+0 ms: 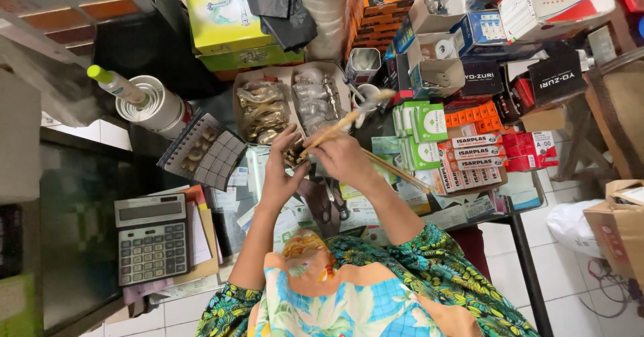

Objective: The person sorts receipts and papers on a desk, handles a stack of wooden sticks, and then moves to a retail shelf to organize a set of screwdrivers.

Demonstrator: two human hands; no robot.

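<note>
1. While both hands meet over the middle of the cluttered counter [80,196], the left hand [282,166] has its fingers curled shut around a small dark, brownish piece of hardware [293,156]; the piece is too small and too covered to tell its exact shape.
2. Just beside it, the right hand [345,159] is clamped on a thin, pale wooden stick [335,130]. The stick runs slanted from beyond the hand's far side, back under the fingers, and out toward the wrist side, where a long pale length [399,172] shows over the packets.
3. The stick's near part touches the small hardware held in the left hand.
4. Just past the fingertips of both hands lies an open cardboard tray [288,75] holding clear bags of brass-coloured and silver metal fittings.
5. Outward from the left hand sits a grey desk calculator [152,237], well apart, with a spiral notebook [201,150] between.
6. Outward from the right hand lie green-and-white small boxes [422,132] and red-and-white flat packets [476,150].
7. Below the hands, near the wrists, a pair of scissors [333,203] rests on papers.
</note>
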